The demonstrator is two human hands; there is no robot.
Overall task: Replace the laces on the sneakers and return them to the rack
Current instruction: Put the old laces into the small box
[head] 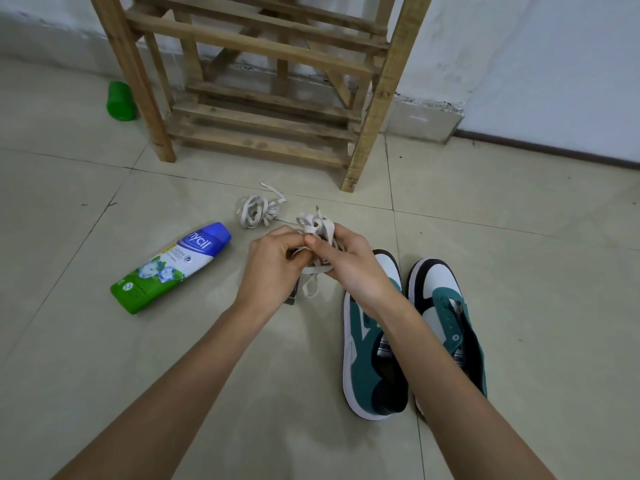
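Both hands meet at the middle of the view, above the tiled floor point(207, 358). The left hand point(273, 268) and the right hand point(349, 268) each have their fingers curled round the same tangled bundle of white laces point(317, 226). So each grip is closed on that bundle, with the thumbs pressed together at its top. Loops of lace stick up above the knuckles, and one loose end hangs down between the wrists. A small dark piece dangles under the left hand; what it is cannot be told.

A second bundle of white laces point(258, 211) lies on the floor at 11 o'clock from the hands, near them but not touching.

The two sneakers stand side by side at 5 o'clock from the hands, toes pointing away from the person. The left sneaker point(360, 341) is partly covered by the right forearm. The right sneaker point(436, 282) shows bare eyelets with no lace through them. Both are green, white and black.

The wooden rack point(263, 119) stands at 12 o'clock against the wall, well apart from the sneakers.

A powder bottle point(169, 268) with a blue cap lies on its side at 9 o'clock. A green container point(119, 100) sits at 10 o'clock, just beside the rack's left leg.
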